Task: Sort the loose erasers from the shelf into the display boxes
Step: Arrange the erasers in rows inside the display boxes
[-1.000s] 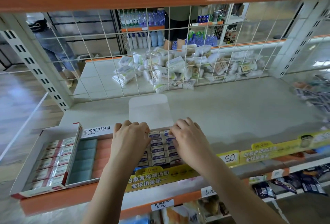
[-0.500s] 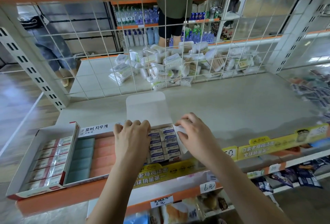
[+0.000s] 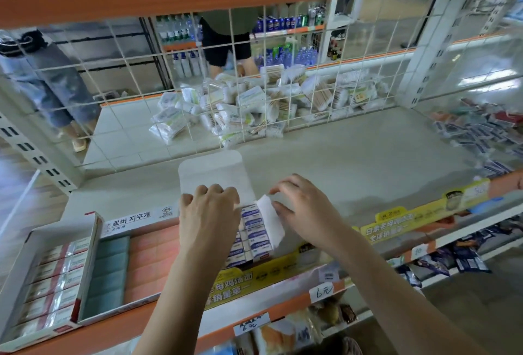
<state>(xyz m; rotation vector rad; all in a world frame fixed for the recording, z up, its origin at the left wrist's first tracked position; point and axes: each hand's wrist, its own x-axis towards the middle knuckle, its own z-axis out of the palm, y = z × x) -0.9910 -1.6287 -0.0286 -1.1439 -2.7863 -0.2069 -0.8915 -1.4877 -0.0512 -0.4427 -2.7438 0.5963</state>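
bare shelf [image 3: 353, 162] behind boxes, wire grid [image 3: 254, 77] blocking rear

A white wire grid [image 3: 283, 77] runs across the upper middle of the frame. Behind it, packets of cotton swabs [image 3: 240, 108] lie heaped on a far shelf (some wrappers too blurred to read). Bottles [image 3: 181, 29] line racks beyond. At lower right, a handwritten price tag [image 3: 325, 292] sits above dark snack packets [image 3: 458, 261].
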